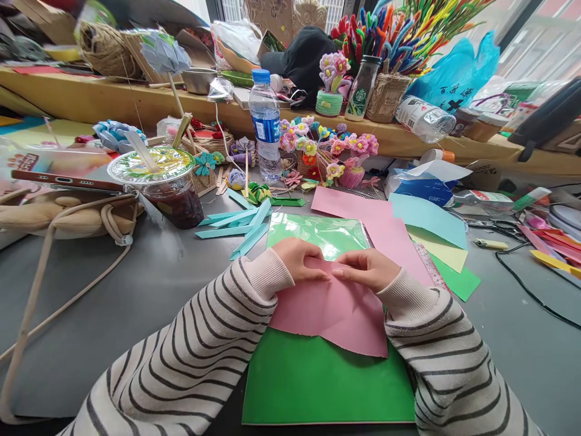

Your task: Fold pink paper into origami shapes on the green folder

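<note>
A creased sheet of pink paper [331,309] is held up in front of me, tilted, its lower edge wavy. My left hand [299,260] pinches its top edge left of the middle. Just to the right, my right hand [365,268] pinches the same edge, thumb in front and fingers behind. The two thumb tips are close together. Beneath lies a pack of green paper [327,384] with a clear plastic sleeve [320,233] showing at its far end. Several folded light-blue paper strips [245,225] are heaped beyond my left hand.
Pink [390,233], light-blue [429,215] and green sheets [456,278] overlap at the right, near scissors [499,228] and a black cable [521,284]. A lidded drink cup [175,200], a water bottle [265,130] and handmade flowers [336,148] stand behind. A beige bag [68,218] sits left.
</note>
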{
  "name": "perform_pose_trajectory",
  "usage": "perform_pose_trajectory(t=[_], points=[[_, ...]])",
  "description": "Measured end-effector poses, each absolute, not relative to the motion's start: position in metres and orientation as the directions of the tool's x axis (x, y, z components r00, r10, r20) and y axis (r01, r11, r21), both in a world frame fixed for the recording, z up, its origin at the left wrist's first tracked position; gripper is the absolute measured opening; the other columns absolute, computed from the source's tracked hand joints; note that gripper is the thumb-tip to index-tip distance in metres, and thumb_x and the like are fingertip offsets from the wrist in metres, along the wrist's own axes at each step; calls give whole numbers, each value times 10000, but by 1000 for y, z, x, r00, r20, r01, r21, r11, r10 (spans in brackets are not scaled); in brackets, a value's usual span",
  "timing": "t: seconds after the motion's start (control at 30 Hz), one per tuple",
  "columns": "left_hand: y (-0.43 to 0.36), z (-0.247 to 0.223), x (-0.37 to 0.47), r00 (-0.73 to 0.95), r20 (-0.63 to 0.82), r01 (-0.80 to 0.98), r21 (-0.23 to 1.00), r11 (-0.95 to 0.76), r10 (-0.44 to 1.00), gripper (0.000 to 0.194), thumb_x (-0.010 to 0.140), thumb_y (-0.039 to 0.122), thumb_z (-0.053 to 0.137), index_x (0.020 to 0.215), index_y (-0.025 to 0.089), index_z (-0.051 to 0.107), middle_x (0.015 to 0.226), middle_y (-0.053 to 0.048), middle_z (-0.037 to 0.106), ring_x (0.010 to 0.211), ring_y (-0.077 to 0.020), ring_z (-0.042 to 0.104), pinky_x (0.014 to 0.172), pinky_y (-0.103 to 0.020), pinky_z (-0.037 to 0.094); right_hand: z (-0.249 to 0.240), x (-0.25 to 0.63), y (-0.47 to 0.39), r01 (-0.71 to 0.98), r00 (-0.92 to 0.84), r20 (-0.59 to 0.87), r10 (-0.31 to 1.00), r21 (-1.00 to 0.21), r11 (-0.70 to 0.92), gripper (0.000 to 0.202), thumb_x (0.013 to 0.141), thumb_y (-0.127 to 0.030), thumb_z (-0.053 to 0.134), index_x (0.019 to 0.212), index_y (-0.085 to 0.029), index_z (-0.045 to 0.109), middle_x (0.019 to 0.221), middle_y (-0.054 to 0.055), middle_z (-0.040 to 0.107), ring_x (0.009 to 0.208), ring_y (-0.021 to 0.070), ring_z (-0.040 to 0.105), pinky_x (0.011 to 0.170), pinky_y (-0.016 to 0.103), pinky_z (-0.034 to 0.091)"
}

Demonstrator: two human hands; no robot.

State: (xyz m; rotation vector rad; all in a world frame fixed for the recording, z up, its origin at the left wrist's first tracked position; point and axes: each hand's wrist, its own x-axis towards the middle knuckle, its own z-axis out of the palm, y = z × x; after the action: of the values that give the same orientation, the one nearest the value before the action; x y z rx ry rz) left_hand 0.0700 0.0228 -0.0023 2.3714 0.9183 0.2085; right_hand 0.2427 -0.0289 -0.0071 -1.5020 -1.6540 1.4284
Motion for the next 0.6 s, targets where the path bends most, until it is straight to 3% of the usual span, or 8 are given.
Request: perform_pose_trajectory(t=[0.27, 0.6], points=[[22, -3, 71, 760, -52, 558, 565, -609, 648, 291, 648, 432, 524, 691, 158, 609, 583, 7, 563, 571, -106, 463, 500, -181, 304, -6, 242, -27, 488, -289, -292, 912, -864, -122, 311, 674, -384, 524, 765, -102, 618, 646, 22, 549, 633, 124, 474, 554, 230, 346], [22, -6, 71, 765, 27, 518, 567, -640, 643, 259, 654, 411, 526, 649, 160, 593, 531, 22, 530, 528, -91, 435, 496, -179, 292, -5, 242, -28, 457, -285, -306, 908, -877, -152, 283, 675, -357, 534, 759, -101, 619, 616, 7, 524, 603, 103, 442, 544, 225, 324]])
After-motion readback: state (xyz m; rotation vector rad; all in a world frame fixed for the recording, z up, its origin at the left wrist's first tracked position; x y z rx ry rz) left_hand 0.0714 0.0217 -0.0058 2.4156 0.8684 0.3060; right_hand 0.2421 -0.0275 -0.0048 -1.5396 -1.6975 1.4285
